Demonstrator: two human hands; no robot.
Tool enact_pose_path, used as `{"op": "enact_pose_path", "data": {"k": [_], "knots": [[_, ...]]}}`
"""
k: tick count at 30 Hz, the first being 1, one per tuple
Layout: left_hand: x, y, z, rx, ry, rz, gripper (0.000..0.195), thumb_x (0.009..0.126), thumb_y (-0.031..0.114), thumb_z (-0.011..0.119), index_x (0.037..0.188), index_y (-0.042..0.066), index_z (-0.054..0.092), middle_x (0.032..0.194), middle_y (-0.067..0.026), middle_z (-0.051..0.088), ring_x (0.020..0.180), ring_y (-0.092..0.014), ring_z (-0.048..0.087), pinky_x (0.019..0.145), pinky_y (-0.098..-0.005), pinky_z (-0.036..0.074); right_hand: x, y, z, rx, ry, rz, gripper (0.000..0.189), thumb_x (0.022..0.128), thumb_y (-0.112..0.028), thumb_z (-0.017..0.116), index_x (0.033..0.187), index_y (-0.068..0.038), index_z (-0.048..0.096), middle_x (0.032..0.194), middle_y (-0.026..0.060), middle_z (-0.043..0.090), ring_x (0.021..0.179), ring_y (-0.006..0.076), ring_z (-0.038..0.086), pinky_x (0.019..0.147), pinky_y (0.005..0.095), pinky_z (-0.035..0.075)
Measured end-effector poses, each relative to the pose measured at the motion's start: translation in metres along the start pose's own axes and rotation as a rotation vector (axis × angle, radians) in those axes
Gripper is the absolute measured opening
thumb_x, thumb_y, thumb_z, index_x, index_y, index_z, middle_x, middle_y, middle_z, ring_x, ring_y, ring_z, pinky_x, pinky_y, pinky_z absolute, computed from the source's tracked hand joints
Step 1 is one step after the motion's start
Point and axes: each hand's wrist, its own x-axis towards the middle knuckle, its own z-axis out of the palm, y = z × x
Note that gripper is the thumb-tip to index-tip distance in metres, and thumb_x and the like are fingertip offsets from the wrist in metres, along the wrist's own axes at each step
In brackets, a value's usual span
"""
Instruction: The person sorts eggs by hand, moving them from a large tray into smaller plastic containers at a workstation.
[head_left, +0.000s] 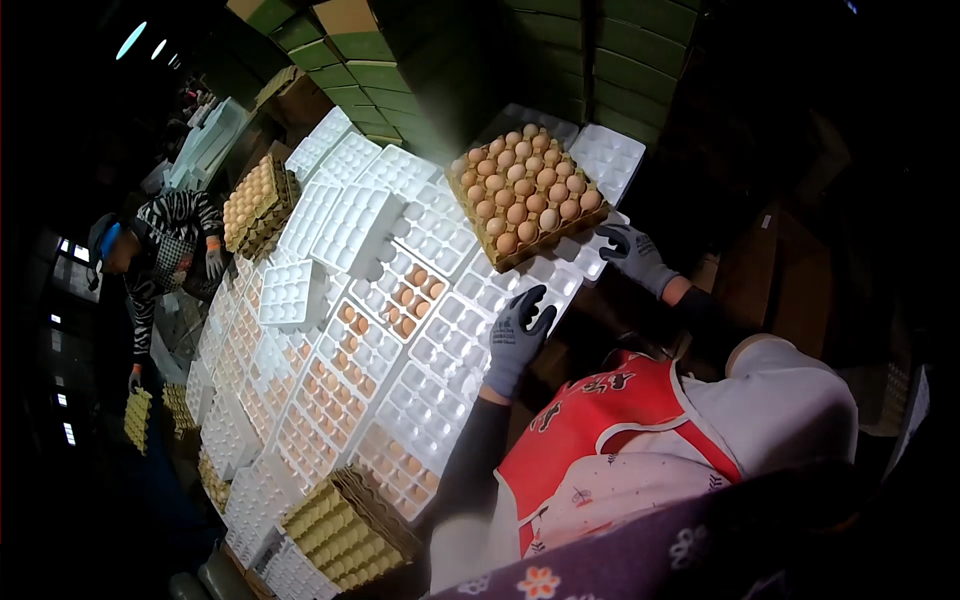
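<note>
Both of my hands wear grey gloves with dark fingertips and hold nothing. My left hand (520, 337) is raised over the near edge of the white foam egg trays (450, 337), fingers parted and bent. To its right, my right hand (634, 255) is just off the near corner of a pulp tray stack filled with brown eggs (525, 187), its fingers curved and apart. That stack rests on the foam trays. Nearby foam trays hold brown eggs (411, 300) in some of their hollows, while others have bare hollows.
Empty pulp trays (349, 525) are stacked at the near left. Foam trays (352, 225) are piled mid-table. Across the table a co-worker (169, 247) stands beside another loaded egg stack (255, 202), with a pulp tray (138, 420) in one hand. Green cartons (375, 75) rise behind.
</note>
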Motion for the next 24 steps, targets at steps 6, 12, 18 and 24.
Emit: {"op": "enact_pose_path", "data": {"k": [6, 12, 18, 24], "knots": [[0.174, 0.022, 0.099, 0.709, 0.088, 0.440, 0.046, 0.082, 0.023, 0.067, 0.126, 0.010, 0.059, 0.121, -0.0104, 0.059, 0.120, -0.035, 0.050, 0.108, -0.0540, 0.032, 0.107, 0.059, -0.035, -0.465, -0.249, -0.281, 0.050, 0.086, -0.030, 0.067, 0.133, -0.017, 0.058, 0.124, 0.0064, 0.064, 0.108, 0.0296, 0.061, 0.096, 0.0424, 0.048], [0.199, -0.017, 0.130, 0.759, 0.015, 0.265, 0.025, 0.082, 0.015, 0.065, 0.106, 0.012, 0.062, 0.101, -0.0104, 0.061, 0.098, -0.032, 0.058, 0.096, -0.0475, 0.042, 0.134, 0.085, -0.041, 0.353, -0.219, -0.055, 0.039, 0.087, -0.022, 0.070, 0.124, -0.010, 0.060, 0.115, 0.0071, 0.066, 0.101, 0.0246, 0.065, 0.092, 0.0385, 0.052], [0.222, -0.029, 0.089, -0.651, 0.359, -0.217, 0.030, 0.086, 0.018, 0.073, 0.109, 0.003, 0.062, 0.105, -0.0152, 0.062, 0.091, -0.030, 0.063, 0.085, -0.0376, 0.051, 0.190, 0.062, -0.057, -0.008, -0.446, -0.229, 0.040, 0.084, -0.027, 0.072, 0.119, -0.012, 0.060, 0.116, 0.0097, 0.060, 0.109, 0.0257, 0.061, 0.092, 0.0379, 0.051], [0.248, -0.015, 0.122, 0.677, -0.033, -0.069, 0.027, 0.085, 0.025, 0.068, 0.106, 0.009, 0.061, 0.100, -0.0143, 0.065, 0.089, -0.033, 0.065, 0.074, -0.0435, 0.052, 0.195, 0.062, -0.036, -0.134, -0.501, -0.242, 0.053, 0.076, -0.020, 0.077, 0.126, -0.013, 0.059, 0.119, 0.0115, 0.062, 0.109, 0.0268, 0.061, 0.092, 0.0397, 0.051]]}}
